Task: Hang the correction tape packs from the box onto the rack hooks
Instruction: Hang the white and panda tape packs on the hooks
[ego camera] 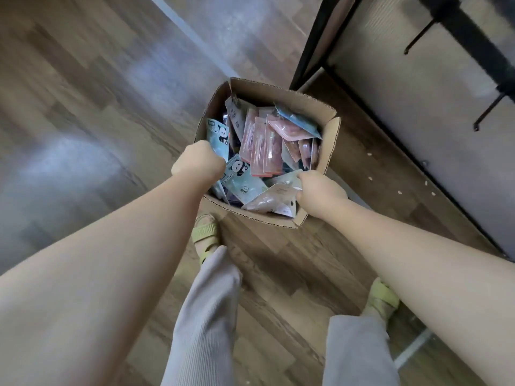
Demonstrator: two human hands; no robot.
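An open cardboard box [328, 146] stands on the wood floor, filled with several correction tape packs: light blue panda packs [239, 176] on the left, pink packs [263, 147] in the middle. My left hand [199, 161] is at the box's left side, fingers curled round an upright blue panda pack [218, 136]. At the near right corner, my right hand [320, 190] grips pale packs [274, 197]. Black rack hooks [418, 37] stick out from the rack at the upper right.
The rack's black frame [312, 51] and pale back panel stand right of the box, its base bar running along the floor. My feet in yellow-green sandals [206, 238] stand just behind the box. Small white specks lie on the floor beside the rack.
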